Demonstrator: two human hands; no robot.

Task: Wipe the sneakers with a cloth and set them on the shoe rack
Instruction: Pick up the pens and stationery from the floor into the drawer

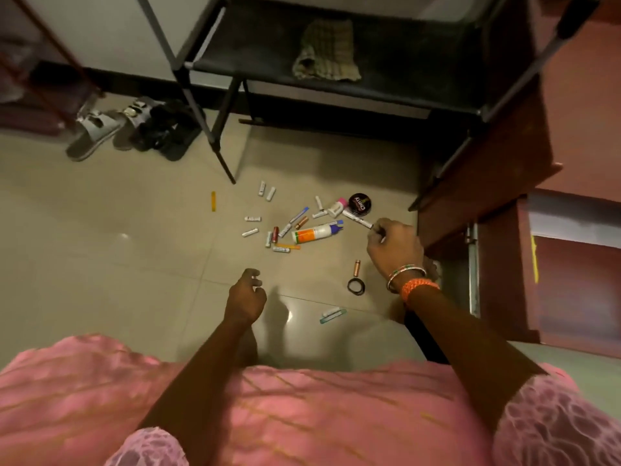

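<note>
A crumpled checked cloth (pixel 327 50) lies on the dark shelf of the shoe rack (pixel 420 79), near its middle. No sneakers show. The right hand (pixel 395 248) pinches a white marker (pixel 358 219) at the edge of scattered batteries (pixel 250 232) on the floor (pixel 117 247). The left hand (pixel 245 295) hangs relaxed, holding nothing.

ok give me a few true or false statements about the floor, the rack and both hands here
1. The cloth lies on the rack shelf. True.
2. The right hand holds nothing. False: it pinches a white marker.
3. The left hand grips the orange-and-white tube. False: it holds nothing; the tube lies on the floor.
4. Sandals sit on the floor left of the rack. True.
5. Sneakers stand on the shelf. False: only the cloth.
</note>
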